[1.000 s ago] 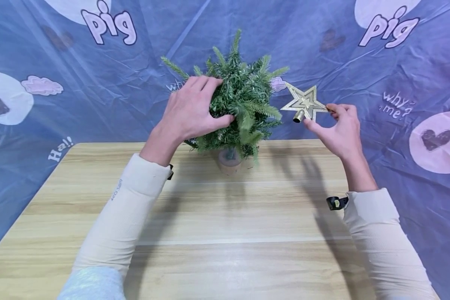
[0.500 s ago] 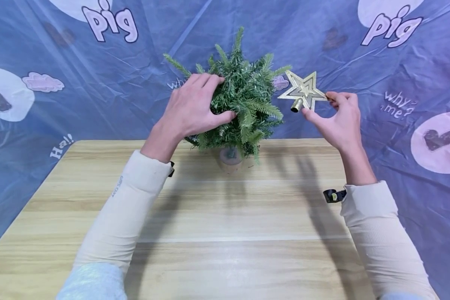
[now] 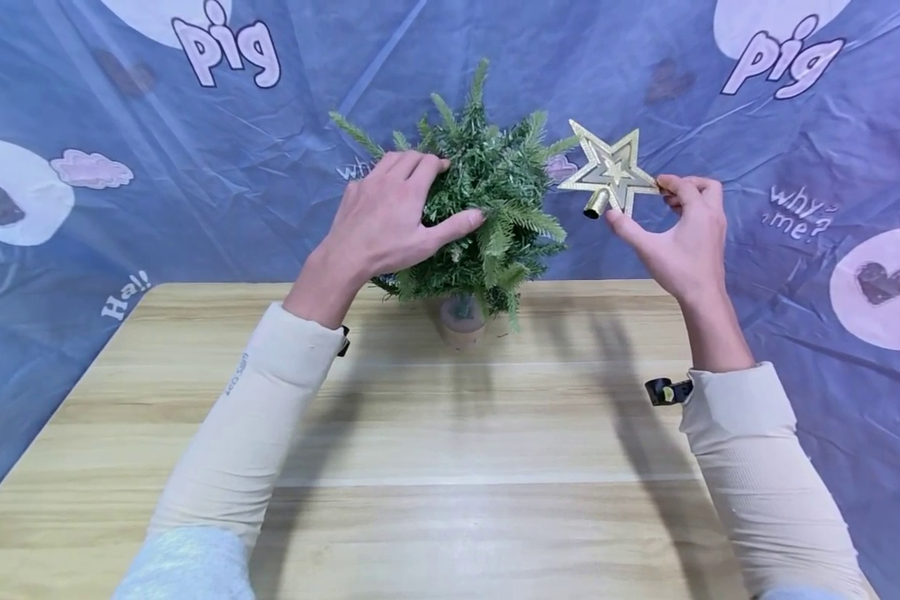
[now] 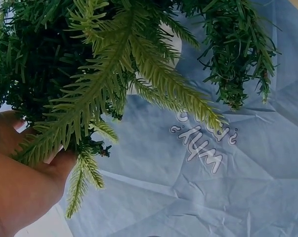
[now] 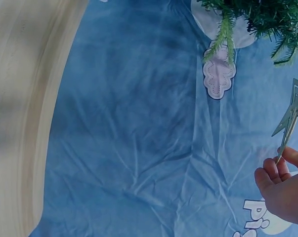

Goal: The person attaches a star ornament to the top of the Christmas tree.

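Head view: a small green tree point(image 3: 487, 208) in a round pot point(image 3: 462, 320) stands at the far edge of a wooden counter point(image 3: 420, 450), against a blue cloth point(image 3: 157, 200) printed with hearts and words. The left hand point(image 3: 390, 221) grips the tree's left side, fingers curled over the branches and thumb pressed into the foliage. The right hand point(image 3: 678, 237) pinches one point of a gold star point(image 3: 609, 171), held in the air just right of the treetop, clear of the branches, its short tube pointing down and left. Both arms wear cream sleeves.

Left wrist view: the tree point(image 4: 114, 69) fills the upper frame; the hand point(image 4: 20, 182), at lower left, has its thumb against the needles, with the cloth point(image 4: 213, 187) behind.

Right wrist view: fingertips point(image 5: 272, 170) of the hand point(image 5: 284, 190) pinch the lowest tip of the star point(image 5: 293, 116), seen edge-on at the right border. Branches point(image 5: 257, 19) hang in at the top, near the star; the counter point(image 5: 25, 108) edge curves down the left.
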Motion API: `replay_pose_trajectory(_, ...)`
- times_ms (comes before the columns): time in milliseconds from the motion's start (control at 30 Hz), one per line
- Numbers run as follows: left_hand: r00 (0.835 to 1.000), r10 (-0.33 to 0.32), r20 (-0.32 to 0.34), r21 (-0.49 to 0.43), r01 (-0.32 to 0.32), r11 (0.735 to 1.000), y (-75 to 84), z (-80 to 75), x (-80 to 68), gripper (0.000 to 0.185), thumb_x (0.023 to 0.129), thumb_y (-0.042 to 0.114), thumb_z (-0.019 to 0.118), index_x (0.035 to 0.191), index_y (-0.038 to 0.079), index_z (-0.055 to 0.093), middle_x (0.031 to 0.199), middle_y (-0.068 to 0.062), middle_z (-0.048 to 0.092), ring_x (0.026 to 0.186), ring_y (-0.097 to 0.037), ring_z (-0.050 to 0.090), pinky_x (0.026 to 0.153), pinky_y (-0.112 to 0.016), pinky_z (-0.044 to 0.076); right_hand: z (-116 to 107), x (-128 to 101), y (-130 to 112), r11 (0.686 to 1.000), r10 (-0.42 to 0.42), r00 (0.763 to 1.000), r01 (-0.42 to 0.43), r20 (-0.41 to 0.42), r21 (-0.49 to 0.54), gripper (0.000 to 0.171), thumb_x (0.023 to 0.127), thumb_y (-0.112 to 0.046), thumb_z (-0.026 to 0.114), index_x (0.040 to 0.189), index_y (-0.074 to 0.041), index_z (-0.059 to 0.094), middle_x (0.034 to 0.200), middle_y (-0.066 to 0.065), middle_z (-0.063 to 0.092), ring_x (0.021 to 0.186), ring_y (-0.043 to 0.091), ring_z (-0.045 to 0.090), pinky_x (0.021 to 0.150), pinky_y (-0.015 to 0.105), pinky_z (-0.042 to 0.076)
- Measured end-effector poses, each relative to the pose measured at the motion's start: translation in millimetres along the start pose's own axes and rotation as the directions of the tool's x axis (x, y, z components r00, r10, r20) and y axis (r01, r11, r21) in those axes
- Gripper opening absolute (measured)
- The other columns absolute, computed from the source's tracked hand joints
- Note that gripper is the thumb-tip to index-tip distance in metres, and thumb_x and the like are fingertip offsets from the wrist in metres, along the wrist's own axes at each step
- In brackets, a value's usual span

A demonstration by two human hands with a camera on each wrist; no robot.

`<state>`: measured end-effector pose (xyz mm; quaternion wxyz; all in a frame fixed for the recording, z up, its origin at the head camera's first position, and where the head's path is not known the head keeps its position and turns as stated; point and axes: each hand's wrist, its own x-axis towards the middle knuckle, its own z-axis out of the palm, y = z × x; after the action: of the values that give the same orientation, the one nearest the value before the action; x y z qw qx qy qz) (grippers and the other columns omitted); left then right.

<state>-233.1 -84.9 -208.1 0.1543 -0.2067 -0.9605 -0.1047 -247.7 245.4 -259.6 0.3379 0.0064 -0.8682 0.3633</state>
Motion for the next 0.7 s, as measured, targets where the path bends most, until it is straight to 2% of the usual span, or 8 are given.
replay_pose_trajectory(367, 1.0, -0.014, -0.025, -0.028, 0.013, 1.0, 1.8, 2.0, 0.1, 0.081, 0.084, 0.078, 0.022, 0.141, 0.023, 0.038, 0.147, 0.003, 0.039, 0.136, -0.017, 0.033, 0.106, -0.046, 0.038, -0.7, 2.0, -7.1, 1.0, 0.007, 1.0, -0.007, -0.005, 0.01, 0.069, 0.066, -0.044, 0.077, 0.123, -0.01, 0.059, 0.1, -0.017, 0.035, 0.092, -0.002, 0.035, 0.087, 0.023, 0.032)
replay_pose_trajectory(700, 1.0, -0.02, -0.009, 0.01, 0.02, 1.0, 4.2, -0.3, 0.7, 0.09, 0.076, 0.084, 0.03, 0.142, 0.023, 0.036, 0.143, 0.001, 0.042, 0.133, -0.02, 0.037, 0.1, -0.046, 0.043, -0.2, 2.7, -12.6, 1.0, 0.017, 1.0, -0.016, -0.013, 0.018, 0.07, 0.065, -0.045, 0.077, 0.124, -0.012, 0.059, 0.102, -0.018, 0.034, 0.094, 0.0, 0.036, 0.087, 0.022, 0.033)
